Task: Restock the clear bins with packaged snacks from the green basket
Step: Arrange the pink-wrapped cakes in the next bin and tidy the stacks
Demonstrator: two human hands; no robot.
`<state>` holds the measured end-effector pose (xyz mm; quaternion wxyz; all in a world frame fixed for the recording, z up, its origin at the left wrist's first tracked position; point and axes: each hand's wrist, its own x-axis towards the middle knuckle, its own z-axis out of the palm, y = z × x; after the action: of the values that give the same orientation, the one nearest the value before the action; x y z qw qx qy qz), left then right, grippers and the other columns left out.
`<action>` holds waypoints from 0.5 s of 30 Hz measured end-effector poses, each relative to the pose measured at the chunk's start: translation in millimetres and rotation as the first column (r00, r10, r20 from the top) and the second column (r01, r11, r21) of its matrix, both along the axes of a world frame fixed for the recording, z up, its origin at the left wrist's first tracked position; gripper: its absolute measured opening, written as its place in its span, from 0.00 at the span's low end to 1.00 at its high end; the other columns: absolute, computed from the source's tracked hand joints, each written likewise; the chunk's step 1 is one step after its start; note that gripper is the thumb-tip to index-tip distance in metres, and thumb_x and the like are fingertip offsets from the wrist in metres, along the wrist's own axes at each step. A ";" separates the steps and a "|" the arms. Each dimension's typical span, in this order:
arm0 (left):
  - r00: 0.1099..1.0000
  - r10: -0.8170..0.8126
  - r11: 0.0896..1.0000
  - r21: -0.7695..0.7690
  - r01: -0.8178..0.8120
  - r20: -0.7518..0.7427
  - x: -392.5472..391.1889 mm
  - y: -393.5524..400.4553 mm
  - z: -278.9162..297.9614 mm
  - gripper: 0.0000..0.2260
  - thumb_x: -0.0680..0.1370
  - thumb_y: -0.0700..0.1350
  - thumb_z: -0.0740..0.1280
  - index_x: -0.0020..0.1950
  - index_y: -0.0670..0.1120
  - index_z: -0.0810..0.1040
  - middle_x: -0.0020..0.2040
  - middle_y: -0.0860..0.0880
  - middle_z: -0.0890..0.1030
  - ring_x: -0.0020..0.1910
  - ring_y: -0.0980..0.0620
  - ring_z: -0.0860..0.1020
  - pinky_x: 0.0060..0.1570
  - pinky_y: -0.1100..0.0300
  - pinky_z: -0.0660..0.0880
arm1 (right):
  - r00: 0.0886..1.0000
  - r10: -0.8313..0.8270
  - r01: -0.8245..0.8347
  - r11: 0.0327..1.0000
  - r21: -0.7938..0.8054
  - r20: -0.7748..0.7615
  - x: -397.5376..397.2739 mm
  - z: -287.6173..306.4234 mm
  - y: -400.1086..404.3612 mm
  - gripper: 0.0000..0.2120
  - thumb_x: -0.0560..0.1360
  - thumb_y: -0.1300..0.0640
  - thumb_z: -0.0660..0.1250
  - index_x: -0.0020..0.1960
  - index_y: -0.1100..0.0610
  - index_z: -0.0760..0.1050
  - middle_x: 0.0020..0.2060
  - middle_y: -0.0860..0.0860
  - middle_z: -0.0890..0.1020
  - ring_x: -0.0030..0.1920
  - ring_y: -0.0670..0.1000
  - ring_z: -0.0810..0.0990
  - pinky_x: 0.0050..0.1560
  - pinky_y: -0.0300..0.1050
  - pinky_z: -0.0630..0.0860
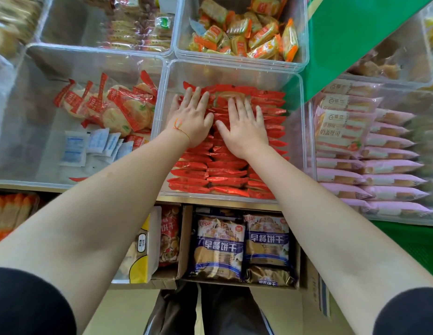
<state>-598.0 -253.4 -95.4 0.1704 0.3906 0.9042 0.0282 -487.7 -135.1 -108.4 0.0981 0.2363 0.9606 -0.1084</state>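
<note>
A clear bin (234,68) in the middle holds tightly packed rows of red snack packets (225,172). My left hand (191,117) and my right hand (244,126) lie flat side by side on top of the packets at the bin's far half, fingers straight and spread, pressing down. Neither hand holds a packet. A thin orange string circles my left wrist. The green basket is not plainly in view; a green surface (355,39) rises at the upper right.
Left bin (36,56) holds red-wrapped round crackers (114,105) and white sachets. Back bin holds orange packets (246,37). Right bin holds pink sandwich-bread packs (384,165). Below the shelf edge, cardboard boxes hold blue biscuit bags (220,247).
</note>
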 end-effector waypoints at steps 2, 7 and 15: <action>1.000 -0.008 0.998 0.066 0.009 -0.019 4.9 -7.4 6.5 0.27 0.83 0.55 0.48 0.81 0.48 0.48 0.81 0.47 0.47 0.80 0.48 0.42 0.77 0.47 0.40 | 0.998 -0.003 -0.001 0.998 -0.068 -0.062 8.1 10.4 1.7 0.34 0.82 0.37 0.47 0.82 0.54 0.46 0.81 0.54 0.48 0.80 0.52 0.42 0.78 0.55 0.39; 0.985 -0.166 0.983 0.076 0.169 -0.044 29.5 -40.7 27.8 0.33 0.81 0.61 0.55 0.81 0.51 0.49 0.81 0.47 0.46 0.80 0.47 0.42 0.77 0.46 0.42 | 0.974 0.226 -0.228 0.964 -0.135 -0.031 43.7 36.2 -13.7 0.52 0.70 0.25 0.58 0.82 0.52 0.43 0.81 0.52 0.45 0.80 0.52 0.41 0.78 0.57 0.40; 0.928 -0.362 0.917 -0.216 0.336 -0.092 35.3 -67.3 39.9 0.49 0.70 0.69 0.67 0.81 0.53 0.44 0.81 0.45 0.45 0.80 0.43 0.44 0.77 0.44 0.47 | 0.975 0.199 -0.205 0.977 0.059 0.098 54.6 46.0 -30.0 0.56 0.68 0.31 0.70 0.81 0.50 0.41 0.81 0.56 0.44 0.80 0.57 0.41 0.78 0.59 0.43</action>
<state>-562.7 -320.7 -55.5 0.1513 0.5280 0.8273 -0.1177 -433.1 -165.1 -62.3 0.1445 0.1454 0.9773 -0.0536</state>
